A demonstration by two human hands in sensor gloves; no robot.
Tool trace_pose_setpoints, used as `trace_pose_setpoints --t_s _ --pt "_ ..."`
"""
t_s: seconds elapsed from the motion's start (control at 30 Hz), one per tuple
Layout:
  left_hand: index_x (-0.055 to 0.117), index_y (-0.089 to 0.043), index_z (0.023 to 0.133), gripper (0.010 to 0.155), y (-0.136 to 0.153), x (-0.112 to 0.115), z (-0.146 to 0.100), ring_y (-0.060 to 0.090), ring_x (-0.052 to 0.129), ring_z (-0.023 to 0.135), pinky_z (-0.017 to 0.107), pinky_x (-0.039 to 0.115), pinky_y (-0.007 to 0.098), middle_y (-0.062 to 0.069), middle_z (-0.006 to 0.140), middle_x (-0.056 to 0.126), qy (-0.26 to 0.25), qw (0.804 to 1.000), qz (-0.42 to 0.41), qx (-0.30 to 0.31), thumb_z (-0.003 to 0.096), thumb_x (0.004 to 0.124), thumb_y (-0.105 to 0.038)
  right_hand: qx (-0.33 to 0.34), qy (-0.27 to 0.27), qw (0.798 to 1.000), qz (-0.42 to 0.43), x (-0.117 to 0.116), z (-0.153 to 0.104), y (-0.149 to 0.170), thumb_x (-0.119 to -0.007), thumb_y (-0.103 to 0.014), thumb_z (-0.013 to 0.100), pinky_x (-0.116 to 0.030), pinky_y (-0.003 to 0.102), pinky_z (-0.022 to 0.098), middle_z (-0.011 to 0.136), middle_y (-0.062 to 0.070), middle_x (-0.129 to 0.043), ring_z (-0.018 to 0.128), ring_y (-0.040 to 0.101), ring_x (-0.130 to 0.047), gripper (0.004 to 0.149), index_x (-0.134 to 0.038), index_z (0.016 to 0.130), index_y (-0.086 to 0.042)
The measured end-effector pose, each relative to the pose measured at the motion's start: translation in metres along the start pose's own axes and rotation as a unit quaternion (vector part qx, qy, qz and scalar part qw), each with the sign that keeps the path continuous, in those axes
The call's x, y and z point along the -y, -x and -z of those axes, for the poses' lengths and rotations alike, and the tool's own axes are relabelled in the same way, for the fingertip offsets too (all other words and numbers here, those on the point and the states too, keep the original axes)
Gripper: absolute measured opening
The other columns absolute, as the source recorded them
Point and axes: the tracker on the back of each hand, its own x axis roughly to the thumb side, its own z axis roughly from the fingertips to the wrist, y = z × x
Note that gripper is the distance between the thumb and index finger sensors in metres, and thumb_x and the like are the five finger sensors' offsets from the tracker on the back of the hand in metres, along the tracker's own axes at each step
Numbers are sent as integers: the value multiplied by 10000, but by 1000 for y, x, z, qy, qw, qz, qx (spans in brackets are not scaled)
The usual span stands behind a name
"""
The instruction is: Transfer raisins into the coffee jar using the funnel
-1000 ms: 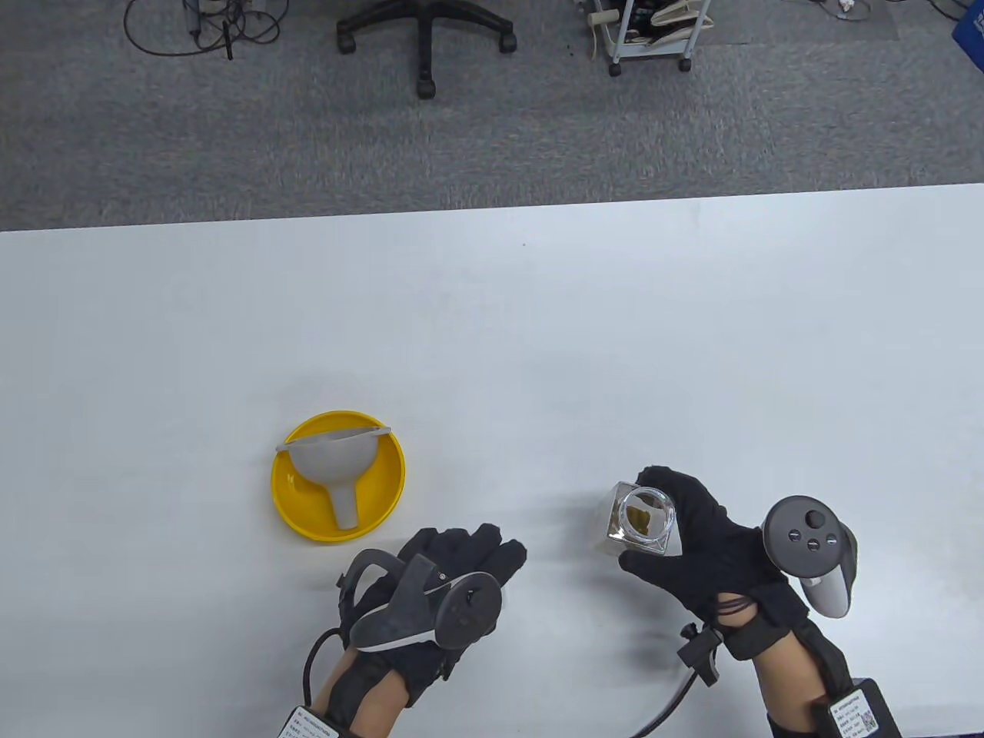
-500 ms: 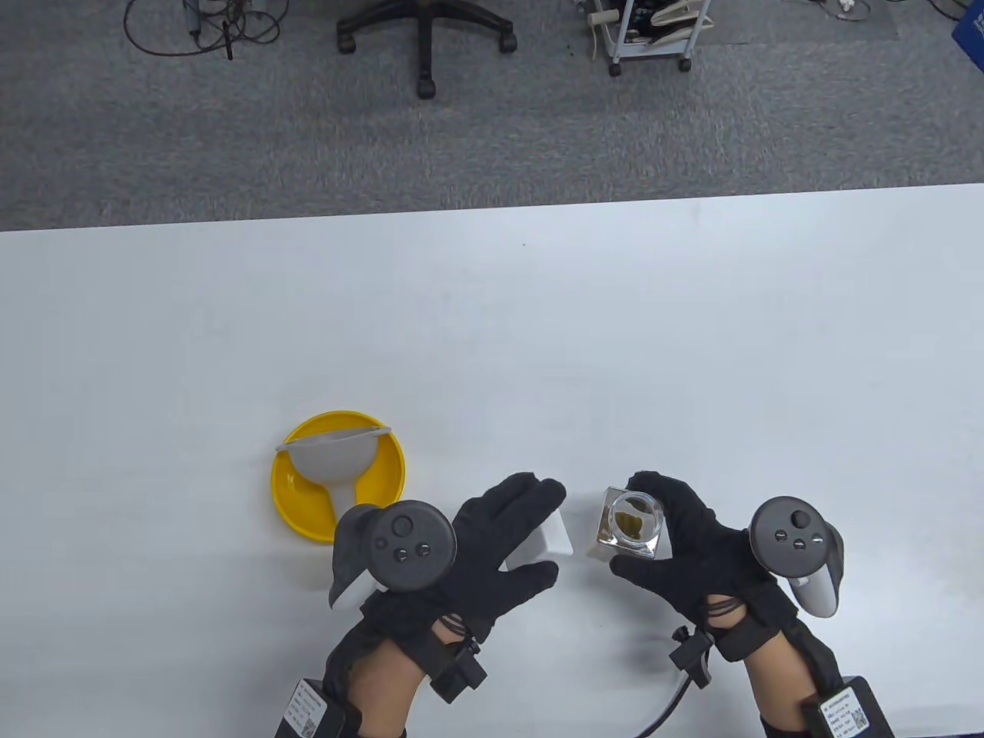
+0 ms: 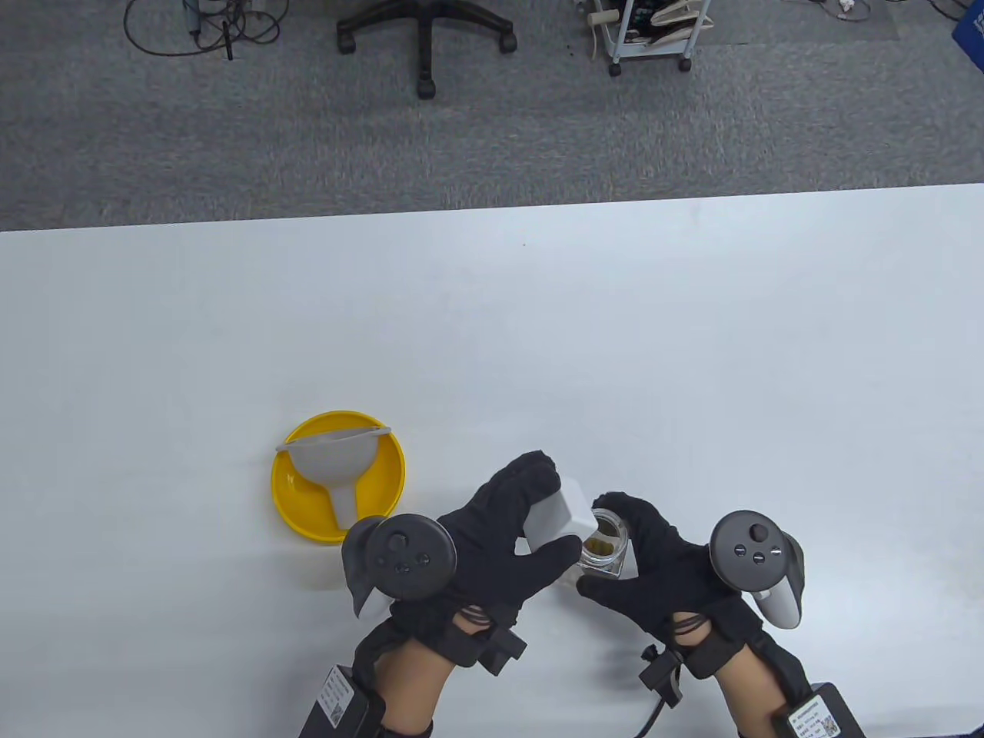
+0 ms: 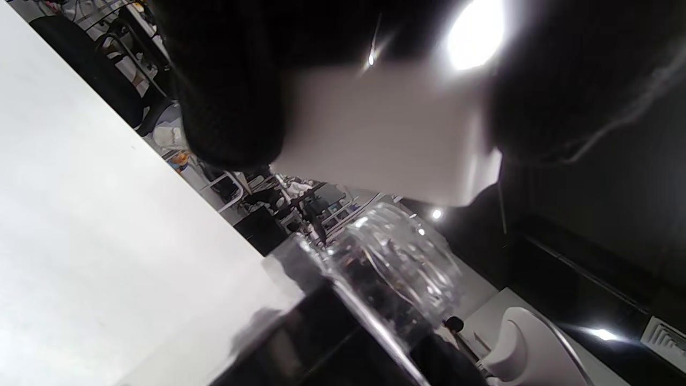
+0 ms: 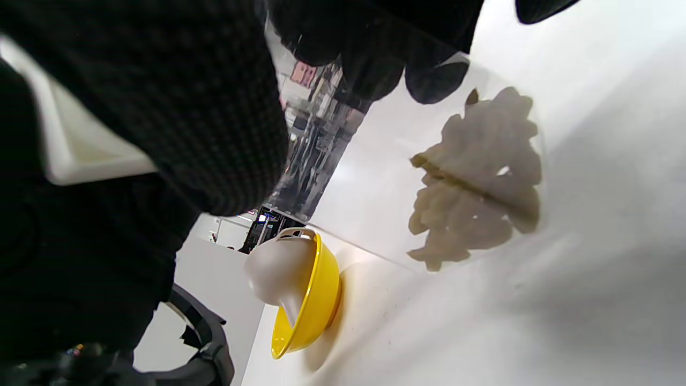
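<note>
I see one coffee jar (image 3: 603, 547), a clear glass one, low in the table view and a little right of centre, standing on the white table (image 3: 538, 323). Its mouth is uncovered and one small heap of yellowish-brown raisins (image 3: 598, 546) lies on its bottom; through the glass in the right wrist view the same heap (image 5: 477, 182) shows pale. My right hand (image 3: 661, 573) grips the jar, fingers curled around its far and right sides and the thumb on the near side. My left hand (image 3: 500, 538) holds one white block-shaped lid (image 3: 557, 520) between fingers and thumb, right at the jar's upper left rim. In the left wrist view the lid (image 4: 386, 134) hangs just above the threaded glass neck (image 4: 396, 262), though that picture is dark and tilted, so I cannot tell whether the two touch.

To the left of the hands, lower left of centre, sits one yellow bowl (image 3: 384, 469) with one grey funnel (image 3: 332, 465) lying on its side inside, spout pointing toward the bottom edge. Each hand carries one grey tracker.

Along the top of the frame, on grey carpet, stand one office chair base (image 3: 425, 34) and one wheeled cart (image 3: 649, 38).
</note>
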Motion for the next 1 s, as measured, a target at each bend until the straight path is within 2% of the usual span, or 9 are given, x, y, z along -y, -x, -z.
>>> trace_pose_setpoints --t_s 0.17,0.33,0.43,0.63,0.83,1.0 --pt "689 -322 983 719 -10 7 -3 376 947 835 586 939 395 85 1101 771 -26 997 71 17 393 974 -619 8 16 1000 -8 -8 1 -4 -1052 -457 326 -519 719 707 1037 146 -638 950 419 -729 919 -485 989 -168" --pt "736 -321 961 705 -18 17 -7 370 952 804 577 924 393 87 1074 812 -49 990 129 34 377 975 -637 8 56 998 -25 -12 -1 -6 -1068 -477 309 -553 694 701 1007 145 -659 910 414 -747 927 -500 971 -165" --pt "746 -328 954 698 -24 23 -9 372 943 798 580 915 387 80 1071 817 -54 980 184 45 375 974 -645 7 72 997 -28 -12 -2 -7 -1081 -486 299 -573 679 696 992 141 -680 892 411 -759 929 -518 967 -168" --pt "749 -331 952 693 -29 27 -9 368 915 791 582 891 382 75 1073 801 -58 976 205 43 380 974 -649 12 105 993 -59 -13 -4 -9 -1091 -490 292 -593 663 690 978 141 -694 873 412 -767 928 -534 960 -167" --pt "754 -329 943 689 -29 33 -8 358 906 792 587 899 375 52 1074 784 -56 971 228 36 375 983 -645 14 113 991 -66 -16 -3 -10 -1091 -505 289 -622 646 675 961 145 -707 852 411 -778 928 -542 952 -159" --pt "757 -344 944 669 -25 31 -5 357 872 844 642 878 389 54 1088 752 -40 983 176 37 377 981 -620 14 104 993 -45 -12 -3 -8 -1091 -505 287 -622 644 675 956 148 -713 847 412 -779 927 -546 952 -157"
